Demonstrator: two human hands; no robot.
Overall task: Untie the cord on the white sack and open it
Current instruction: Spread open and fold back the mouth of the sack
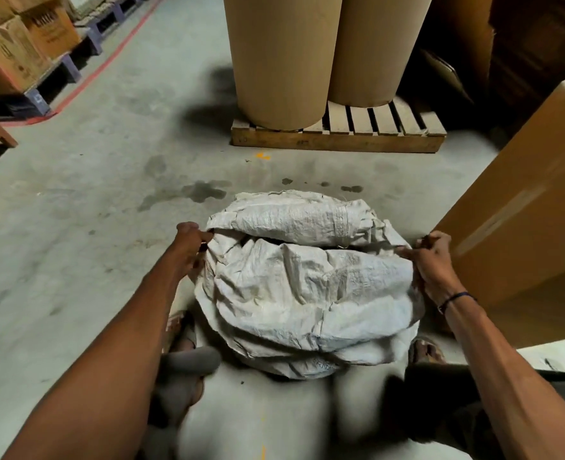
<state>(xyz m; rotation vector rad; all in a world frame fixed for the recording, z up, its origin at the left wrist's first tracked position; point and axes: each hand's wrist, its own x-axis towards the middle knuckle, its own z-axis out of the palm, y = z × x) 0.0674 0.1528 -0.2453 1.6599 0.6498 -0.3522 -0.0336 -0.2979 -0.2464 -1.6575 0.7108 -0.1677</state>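
Sackcloth of the white sack [307, 283], set on the concrete floor [108, 194], is gripped at either edge by the left hand [191, 242] and right hand [432, 257]. Beyond the sack a wooden pallet [337, 141] bears two paper rolls [284, 58]; a large carton [520, 207] crowds its right side.

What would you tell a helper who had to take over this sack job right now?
Left hand: its grip is closed on the left edge of the white sack.
Right hand: its grip is closed on the sack's right edge.
The sack stands on the concrete floor between the person's feet, beside a large cardboard box, with its top fabric folded over.
Done: both edges are held. I cannot make out the cord clearly, so I cannot tell whether it is untied.
Left: find and loosen any cord, then spread the mouth open.
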